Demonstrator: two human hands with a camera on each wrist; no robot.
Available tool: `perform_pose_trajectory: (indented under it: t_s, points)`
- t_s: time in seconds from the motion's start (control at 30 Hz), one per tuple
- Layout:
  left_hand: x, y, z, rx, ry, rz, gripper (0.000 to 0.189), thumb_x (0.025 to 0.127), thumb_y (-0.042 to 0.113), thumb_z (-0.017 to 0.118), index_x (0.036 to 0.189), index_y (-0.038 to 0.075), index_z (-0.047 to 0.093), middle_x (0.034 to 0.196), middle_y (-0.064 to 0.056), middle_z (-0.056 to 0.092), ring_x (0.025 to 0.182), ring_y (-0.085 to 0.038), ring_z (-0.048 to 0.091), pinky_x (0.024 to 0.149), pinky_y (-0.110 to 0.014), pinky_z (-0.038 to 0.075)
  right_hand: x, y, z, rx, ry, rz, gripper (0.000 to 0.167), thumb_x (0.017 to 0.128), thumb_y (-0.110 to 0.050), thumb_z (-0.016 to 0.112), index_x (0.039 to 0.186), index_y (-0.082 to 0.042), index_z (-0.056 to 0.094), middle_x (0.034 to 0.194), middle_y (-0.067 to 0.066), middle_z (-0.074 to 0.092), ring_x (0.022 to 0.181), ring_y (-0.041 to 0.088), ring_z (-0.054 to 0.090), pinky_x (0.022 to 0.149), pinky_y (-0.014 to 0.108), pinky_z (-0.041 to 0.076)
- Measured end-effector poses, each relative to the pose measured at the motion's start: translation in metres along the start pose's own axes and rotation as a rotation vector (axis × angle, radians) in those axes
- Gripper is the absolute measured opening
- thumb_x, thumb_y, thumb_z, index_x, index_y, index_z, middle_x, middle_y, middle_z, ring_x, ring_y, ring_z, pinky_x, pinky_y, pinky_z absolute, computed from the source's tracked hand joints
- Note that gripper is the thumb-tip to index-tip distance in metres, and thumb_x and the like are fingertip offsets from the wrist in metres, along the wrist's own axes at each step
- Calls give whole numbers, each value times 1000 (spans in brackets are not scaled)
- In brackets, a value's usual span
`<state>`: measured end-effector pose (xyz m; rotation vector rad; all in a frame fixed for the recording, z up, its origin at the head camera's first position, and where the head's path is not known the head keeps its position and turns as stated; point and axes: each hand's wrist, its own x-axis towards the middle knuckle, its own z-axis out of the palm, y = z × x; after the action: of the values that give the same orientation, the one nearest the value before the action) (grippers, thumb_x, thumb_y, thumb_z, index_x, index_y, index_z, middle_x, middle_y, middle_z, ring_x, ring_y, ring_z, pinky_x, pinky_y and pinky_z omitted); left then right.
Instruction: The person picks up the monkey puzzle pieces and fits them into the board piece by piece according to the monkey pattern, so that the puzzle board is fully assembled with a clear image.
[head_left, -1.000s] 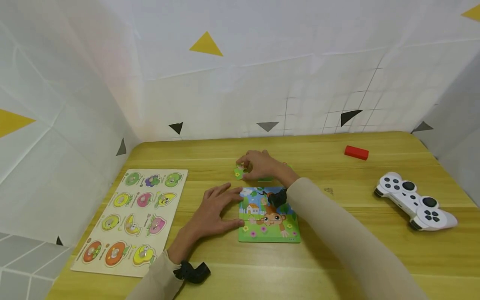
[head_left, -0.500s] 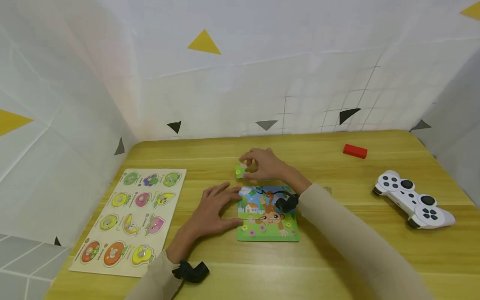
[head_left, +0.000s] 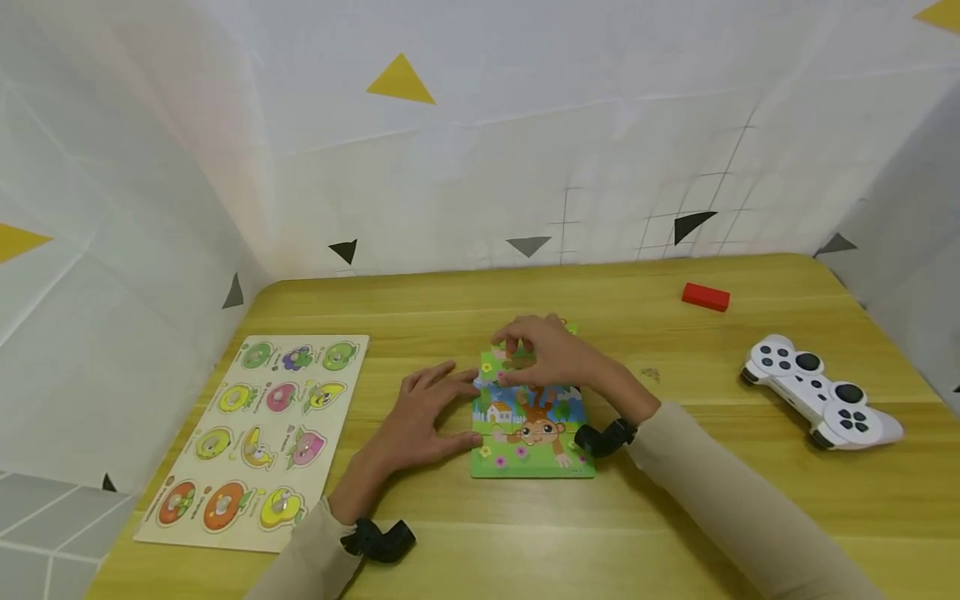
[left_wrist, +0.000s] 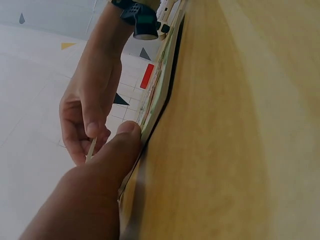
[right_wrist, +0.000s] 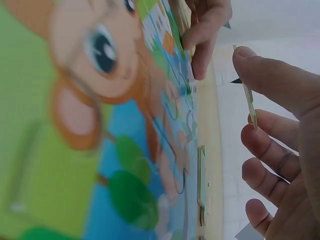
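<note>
A jigsaw puzzle (head_left: 534, 460) with a monkey picture lies flat on the table, straight in front. My right hand (head_left: 558, 357) pinches a small green puzzle piece (head_left: 487, 367) with a yellow flower between thumb and fingers. In the head view the piece overlaps the puzzle's far left corner. The right wrist view shows the held piece (right_wrist: 251, 102) edge-on, raised over the surface. My left hand (head_left: 414, 427) rests beside the puzzle's left edge, fingers spread and thumb touching that edge. Partly hidden behind my right hand lies another green piece (head_left: 572, 328).
On the left lies a wooden fruit puzzle board (head_left: 303, 417). A white game controller (head_left: 821, 392) sits on the right, with a red block (head_left: 706, 297) farther back. White cloth (head_left: 465, 192) with triangles hangs behind the table.
My right hand has drawn the puzzle piece from beyond the puzzle toward me, over its far left corner. My left hand stays at the left edge.
</note>
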<state>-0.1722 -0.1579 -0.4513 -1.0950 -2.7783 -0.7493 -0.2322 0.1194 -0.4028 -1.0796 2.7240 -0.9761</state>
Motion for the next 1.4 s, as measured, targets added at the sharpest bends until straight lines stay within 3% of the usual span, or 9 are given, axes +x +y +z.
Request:
perform_pose_trajectory:
  t_s: [0.13,0.27,0.37,0.57,0.73,0.87,1.13,1.4]
  points:
    - [0,0,-1,-5,-9,-10,56,91,60,67,138,31,59,160,12,44,155,-28,28,120,-59,18,-12,-7,0,26,-7,7,57,87,-36,82,134,-8,65,101,-2,63,83,21,49,92,49,29]
    - [1,0,-1,-1,-11,-9,52,93,58,66,138,31,59,160,11,45,155,-28,29,120,-59,19,-22,-13,2,28,0,-38,54,87,-34,82,130,-7,66,97,1,63,79,23,51,90,51,35]
    - [1,0,-1,1,-2,1,50,94,55,66,137,30,59,159,9,46,154,-29,30,119,-59,20,-29,-14,5,23,-1,-74,50,86,-33,82,127,-7,67,93,3,62,78,23,52,80,40,35]
    - [2,-1,-1,-8,6,8,47,96,52,65,136,27,60,158,7,48,154,-29,31,119,-59,21,-38,-17,11,82,-37,-91,50,86,-32,83,126,-7,67,88,0,65,76,17,64,73,31,52]
    - [2,-1,-1,-11,11,16,44,98,49,64,135,26,61,158,6,48,154,-30,31,118,-60,20,-45,-20,16,54,-51,-103,51,82,-37,86,122,-11,69,92,-6,66,82,13,61,84,33,42]
    - [3,-2,-2,-18,3,14,43,99,48,63,136,26,61,158,6,47,154,-30,30,119,-59,19,-48,-27,21,35,-79,-82,49,80,-41,87,118,-16,69,90,-10,64,77,9,57,84,38,30]
    - [2,-1,-2,-15,-3,2,43,98,48,63,136,28,60,158,8,47,155,-28,30,119,-58,19,-49,-43,31,-44,-133,-80,54,74,-50,89,114,-19,71,87,-14,63,75,3,54,81,35,34]
    - [1,0,-1,-20,7,7,42,98,48,64,135,27,61,157,6,49,154,-30,31,118,-60,20,-51,-52,35,-117,-116,-79,57,68,-54,91,108,-19,70,83,-13,60,77,4,49,78,34,33]
